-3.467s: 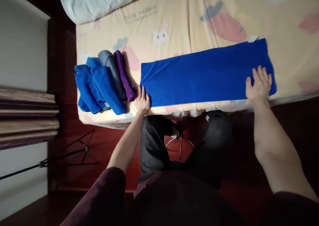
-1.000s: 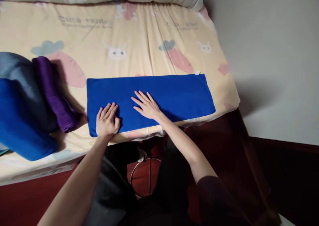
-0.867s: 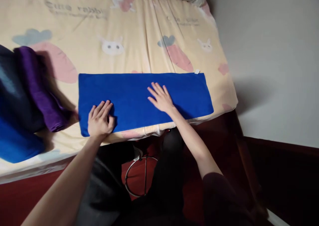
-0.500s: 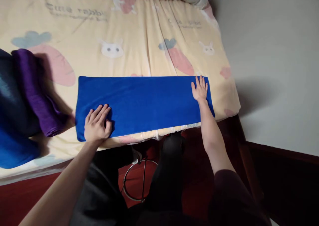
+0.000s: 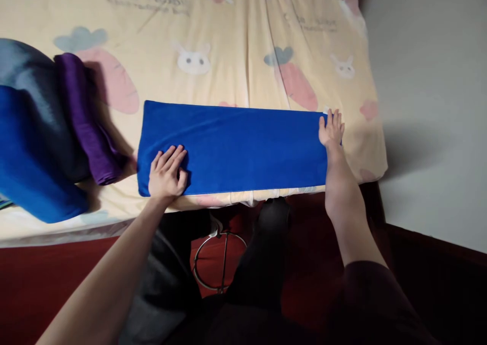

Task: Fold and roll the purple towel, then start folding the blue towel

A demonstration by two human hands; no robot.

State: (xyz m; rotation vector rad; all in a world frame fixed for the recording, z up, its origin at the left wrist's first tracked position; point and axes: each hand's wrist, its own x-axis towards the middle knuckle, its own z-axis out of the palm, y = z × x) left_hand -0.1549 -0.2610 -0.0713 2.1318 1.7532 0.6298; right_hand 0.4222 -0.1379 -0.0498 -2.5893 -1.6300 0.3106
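Note:
A blue cloth (image 5: 243,149), folded into a long flat strip, lies along the near edge of the bed. Resting flat on its left end is my left hand (image 5: 166,172), fingers stretched out and thumb apart. My right hand (image 5: 332,127) is at the far right corner of the cloth, fingers extended and thumb a little apart. A small white tag (image 5: 326,110) shows beside those fingertips. The cloth's right edge is partly hidden behind my right hand and forearm.
To the left on the bed (image 5: 228,76) lie a rolled purple cloth (image 5: 89,116), a grey cloth (image 5: 38,91) and another blue cloth (image 5: 34,162). A wall (image 5: 429,81) stands on the right. Below, a round metal stool base (image 5: 196,264) shows on the red floor.
My right hand has shifted to the cloth's right edge, and a white tag now shows there. My left hand keeps its place on the cloth. The view has turned left and down.

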